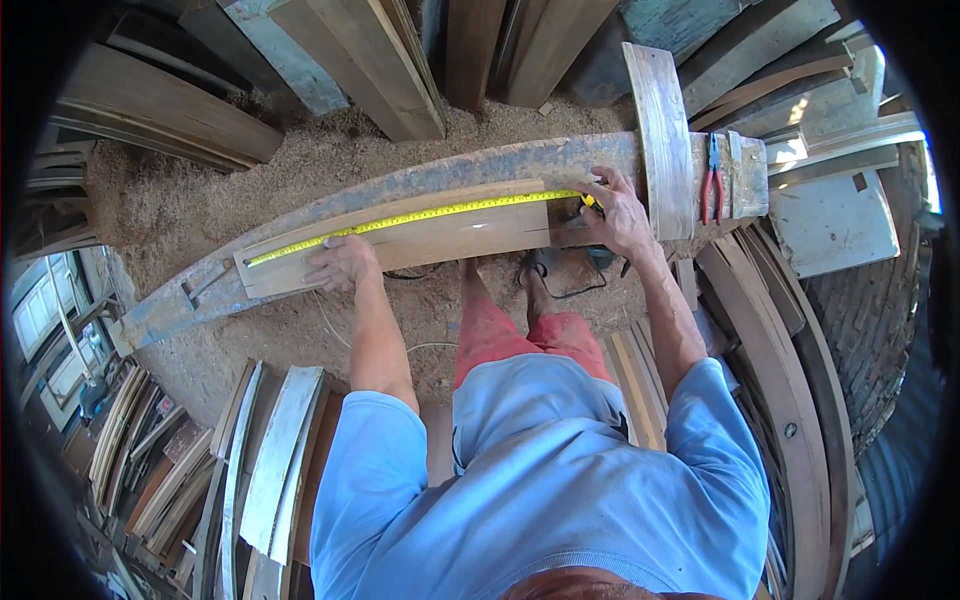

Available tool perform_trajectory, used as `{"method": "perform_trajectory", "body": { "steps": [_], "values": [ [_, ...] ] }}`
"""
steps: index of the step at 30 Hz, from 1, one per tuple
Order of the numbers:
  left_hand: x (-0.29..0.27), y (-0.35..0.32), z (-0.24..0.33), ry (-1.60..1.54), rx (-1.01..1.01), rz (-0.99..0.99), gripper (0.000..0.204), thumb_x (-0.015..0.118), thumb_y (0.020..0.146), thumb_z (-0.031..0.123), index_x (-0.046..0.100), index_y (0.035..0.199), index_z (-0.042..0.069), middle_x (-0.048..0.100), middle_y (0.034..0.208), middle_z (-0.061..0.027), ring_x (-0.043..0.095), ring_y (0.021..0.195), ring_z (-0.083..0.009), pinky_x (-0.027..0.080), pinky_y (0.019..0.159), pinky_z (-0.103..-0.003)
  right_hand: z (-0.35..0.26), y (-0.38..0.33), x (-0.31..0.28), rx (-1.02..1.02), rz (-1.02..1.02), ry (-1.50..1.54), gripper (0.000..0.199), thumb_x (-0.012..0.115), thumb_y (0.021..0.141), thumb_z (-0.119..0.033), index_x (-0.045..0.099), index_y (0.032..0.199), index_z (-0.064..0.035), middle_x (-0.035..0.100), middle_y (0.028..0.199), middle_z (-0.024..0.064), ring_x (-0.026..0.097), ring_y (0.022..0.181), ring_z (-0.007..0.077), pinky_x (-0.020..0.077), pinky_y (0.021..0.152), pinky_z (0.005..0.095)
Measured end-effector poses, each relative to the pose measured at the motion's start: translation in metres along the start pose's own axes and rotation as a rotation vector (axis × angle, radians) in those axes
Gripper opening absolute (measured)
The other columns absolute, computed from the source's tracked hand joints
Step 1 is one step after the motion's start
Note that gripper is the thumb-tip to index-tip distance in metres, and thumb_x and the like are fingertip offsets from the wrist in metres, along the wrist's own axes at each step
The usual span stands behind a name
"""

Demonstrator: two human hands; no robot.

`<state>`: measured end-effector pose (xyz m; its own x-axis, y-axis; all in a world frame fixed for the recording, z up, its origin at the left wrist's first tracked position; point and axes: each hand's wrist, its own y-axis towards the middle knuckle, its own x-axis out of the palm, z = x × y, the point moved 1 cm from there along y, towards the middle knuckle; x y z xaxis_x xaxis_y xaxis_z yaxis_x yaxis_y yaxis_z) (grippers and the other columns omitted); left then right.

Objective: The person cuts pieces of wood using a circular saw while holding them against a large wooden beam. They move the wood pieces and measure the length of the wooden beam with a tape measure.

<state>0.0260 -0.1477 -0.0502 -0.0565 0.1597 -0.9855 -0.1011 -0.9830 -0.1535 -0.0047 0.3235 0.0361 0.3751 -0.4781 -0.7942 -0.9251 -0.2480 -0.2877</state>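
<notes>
A long wooden board (440,240) lies on a worn bench (470,165). A yellow tape measure blade (420,215) is stretched along the board's far edge. My left hand (343,262) presses flat on the board and pins the tape near its left end. My right hand (618,212) holds the tape measure case at the board's right end, fingers curled around it.
Red-handled pliers (712,182) lie on the bench at the right, past an upright plank (662,140). A power tool (560,262) with a cord sits on the sawdust floor by my feet. Stacked boards (270,460) and curved wood pieces (790,400) surround the spot.
</notes>
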Motion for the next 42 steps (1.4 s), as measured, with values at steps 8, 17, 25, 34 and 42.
{"method": "perform_trajectory", "body": {
  "steps": [8, 17, 25, 34, 42],
  "values": [
    [-0.003, -0.003, 0.0, -0.011, 0.0, -0.021, 0.078, 0.025, 0.109, 0.051, 0.008, 0.168, 0.004, -0.002, 0.173, -0.0327, 0.021, 0.149, -0.0675, 0.035, 0.118, -0.067, 0.0, 0.0, 0.0, -0.008, 0.002, -0.009, 0.05, 0.075, 0.085, -0.013, 0.072, 0.135, -0.0195, 0.054, 0.147, 0.0192, 0.054, 0.132, 0.0413, 0.0468, 0.112, 0.0477],
    [0.001, 0.002, -0.003, -0.003, 0.005, -0.011, 0.077, 0.025, 0.109, 0.049, 0.008, 0.168, 0.003, -0.004, 0.172, -0.0339, 0.019, 0.15, -0.0671, 0.033, 0.119, -0.069, -0.005, 0.002, -0.005, 0.038, -0.049, 0.019, 0.049, 0.073, 0.087, -0.011, 0.071, 0.135, -0.016, 0.052, 0.15, 0.0203, 0.05, 0.139, 0.0403, 0.0417, 0.118, 0.0471],
    [-0.005, -0.003, 0.004, 0.029, -0.012, -0.011, 0.075, 0.029, 0.108, 0.048, 0.013, 0.167, 0.004, -0.003, 0.173, -0.0327, 0.025, 0.149, -0.0652, 0.043, 0.109, -0.071, 0.001, 0.001, 0.001, 0.007, -0.007, 0.004, 0.05, 0.074, 0.085, -0.011, 0.072, 0.134, -0.0177, 0.054, 0.147, 0.0197, 0.053, 0.133, 0.042, 0.0455, 0.114, 0.0482],
    [-0.003, -0.002, 0.003, 0.024, -0.011, 0.006, 0.076, 0.028, 0.108, 0.05, 0.013, 0.168, 0.005, -0.003, 0.174, -0.031, 0.025, 0.148, -0.066, 0.043, 0.109, -0.071, -0.006, 0.003, -0.006, 0.051, -0.06, 0.007, 0.049, 0.074, 0.087, -0.009, 0.071, 0.135, -0.0158, 0.052, 0.15, 0.0195, 0.049, 0.14, 0.0399, 0.042, 0.118, 0.0466],
    [-0.011, -0.015, 0.005, -0.024, -0.01, -0.074, 0.077, 0.022, 0.109, 0.053, 0.007, 0.169, 0.007, -0.006, 0.174, -0.0304, 0.016, 0.152, -0.0658, 0.033, 0.115, -0.073, -0.009, 0.0, -0.002, -0.033, -0.067, 0.001, 0.047, 0.072, 0.085, -0.013, 0.072, 0.132, -0.0161, 0.064, 0.133, 0.0203, 0.06, 0.124, 0.0406, 0.049, 0.109, 0.0477]
  ]
}}
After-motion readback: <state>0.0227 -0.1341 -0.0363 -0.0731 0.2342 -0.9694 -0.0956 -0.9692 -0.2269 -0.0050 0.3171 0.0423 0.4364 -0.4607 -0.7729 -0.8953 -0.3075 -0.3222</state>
